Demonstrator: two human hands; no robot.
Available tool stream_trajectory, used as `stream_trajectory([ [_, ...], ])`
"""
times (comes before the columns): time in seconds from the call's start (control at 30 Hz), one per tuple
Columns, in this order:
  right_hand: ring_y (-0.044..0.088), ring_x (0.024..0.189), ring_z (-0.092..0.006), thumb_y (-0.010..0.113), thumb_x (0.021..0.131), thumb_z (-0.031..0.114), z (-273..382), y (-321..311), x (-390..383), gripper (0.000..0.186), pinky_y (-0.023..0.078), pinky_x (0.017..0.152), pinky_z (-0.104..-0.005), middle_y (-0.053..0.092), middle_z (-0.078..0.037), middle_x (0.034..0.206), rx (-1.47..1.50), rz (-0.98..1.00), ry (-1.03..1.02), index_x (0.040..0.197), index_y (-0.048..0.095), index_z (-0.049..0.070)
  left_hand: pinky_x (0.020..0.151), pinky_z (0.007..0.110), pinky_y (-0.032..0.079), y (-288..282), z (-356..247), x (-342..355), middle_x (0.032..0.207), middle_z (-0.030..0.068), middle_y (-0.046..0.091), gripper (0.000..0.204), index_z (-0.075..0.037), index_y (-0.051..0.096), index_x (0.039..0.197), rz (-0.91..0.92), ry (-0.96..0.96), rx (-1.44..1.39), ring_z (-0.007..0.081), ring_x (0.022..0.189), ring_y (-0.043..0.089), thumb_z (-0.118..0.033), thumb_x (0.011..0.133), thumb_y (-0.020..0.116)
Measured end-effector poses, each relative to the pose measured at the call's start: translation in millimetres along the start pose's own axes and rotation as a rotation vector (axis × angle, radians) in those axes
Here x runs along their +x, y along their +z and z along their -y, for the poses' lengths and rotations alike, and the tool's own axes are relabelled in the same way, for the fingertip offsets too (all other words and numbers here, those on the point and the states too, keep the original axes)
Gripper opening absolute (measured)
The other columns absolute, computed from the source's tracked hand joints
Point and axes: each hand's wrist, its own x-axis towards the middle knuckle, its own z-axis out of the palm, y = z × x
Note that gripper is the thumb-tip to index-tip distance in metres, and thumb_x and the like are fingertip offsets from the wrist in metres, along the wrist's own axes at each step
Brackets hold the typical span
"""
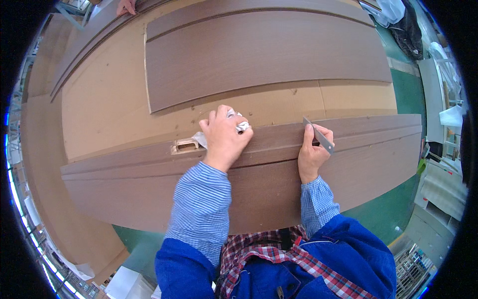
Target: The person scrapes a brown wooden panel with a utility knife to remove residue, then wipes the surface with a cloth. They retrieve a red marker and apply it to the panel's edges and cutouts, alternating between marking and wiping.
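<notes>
A long brown door panel (266, 192) with a grooved edge lies across the near side of the work surface. My left hand (221, 137) is closed around a crumpled white cloth (243, 126) over the panel's far edge. Just left of that hand, a pale, raw-wood rectangular cutout (185, 146) is let into the panel. My right hand (312, 155) pinches a flat grey metal strip (324, 142), slanted, with a small hole near its lower end. Its pointed upper end is by the panel's far edge; whether it touches cannot be told.
Beyond lies a second brown panel (269, 50) on a cardboard-covered table (109, 114). At the far left, another person's hand (126, 6) rests on a third brown panel (89, 50). Plastic-wrapped items (391, 12) stand at the far right, over a green floor (408, 92).
</notes>
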Motion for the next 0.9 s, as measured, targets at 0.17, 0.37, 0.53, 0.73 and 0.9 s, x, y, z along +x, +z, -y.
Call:
stream_trajectory([
  [0.17,0.052,0.074,-0.0199,0.067,0.080,0.013,-0.4,-2.5,2.1,0.012,0.040,0.070,-0.0328,0.060,-0.006,0.081,-0.013,0.000,-0.010,0.079,0.059,0.005,0.080,0.039,0.029,-25.5,37.2,18.8,0.090,0.0046,0.057,0.023,-0.012,0.071,0.082,0.364,-0.008,-0.085,0.0222,0.088,0.052,-0.031,0.073,0.064],
  [0.37,0.052,0.076,-0.0204,0.068,0.080,0.011,-0.4,0.8,-0.4,0.011,0.040,0.071,-0.0330,0.060,-0.006,0.083,-0.002,0.000,-0.030,0.081,0.059,0.005,0.086,0.040,0.032,-20.6,22.8,45.7,0.087,0.0057,0.058,0.023,-0.009,0.070,0.082,0.622,-0.010,-0.215,0.0240,0.089,0.053,-0.029,0.073,0.064],
  [0.53,0.052,0.077,-0.0202,0.067,0.080,0.010,-0.4,-0.5,-1.2,0.010,0.040,0.071,-0.0332,0.060,-0.007,0.083,0.034,-0.019,0.004,0.081,0.059,0.005,0.086,0.039,0.038,-34.9,53.2,46.8,0.091,0.0063,0.057,0.026,-0.008,0.071,0.082,0.692,-0.011,-0.137,0.0245,0.095,0.052,-0.032,0.074,0.064],
  [0.73,0.052,0.075,-0.0204,0.068,0.080,0.010,3.1,-0.3,-0.5,0.011,0.041,0.071,-0.0331,0.060,-0.007,0.082,-0.026,0.008,-0.019,0.080,0.059,0.004,0.096,0.043,0.029,-29.5,27.0,48.4,0.092,0.0067,0.058,0.026,-0.008,0.070,0.082,0.696,-0.020,-0.200,0.0247,0.095,0.052,-0.032,0.074,0.063],
  [0.9,0.055,0.075,-0.0207,0.067,0.080,0.010,-4.9,-1.2,0.8,0.011,0.044,0.068,-0.0322,0.061,-0.009,0.083,0.026,0.004,-0.040,0.081,0.059,0.002,0.085,0.038,0.040,-44.8,58.2,42.4,0.091,0.0083,0.058,0.027,-0.005,0.070,0.082,0.686,-0.030,-0.125,0.0243,0.092,0.053,-0.029,0.073,0.064],
])
